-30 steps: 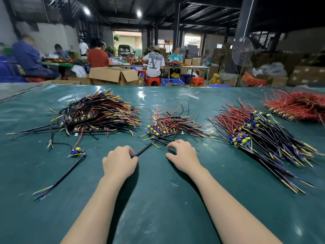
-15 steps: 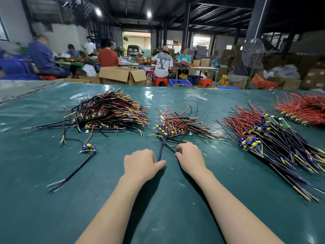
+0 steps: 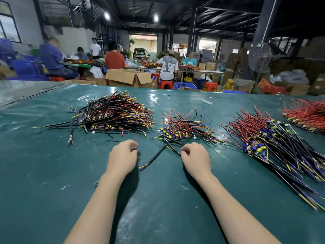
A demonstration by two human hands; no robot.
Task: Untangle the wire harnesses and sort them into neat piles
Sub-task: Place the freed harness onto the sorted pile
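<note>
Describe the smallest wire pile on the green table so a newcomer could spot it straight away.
On the green table, look just beyond the right hand. The smallest pile lies there, between a tall dark heap and a long red-and-black heap. It alone is a sparse, flat tangle with stray wires curling upward.

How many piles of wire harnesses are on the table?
4: the left pile, the centre pile, the right pile, and the red pile at the right edge, partly cut off; more may lie beyond the frame.
</note>
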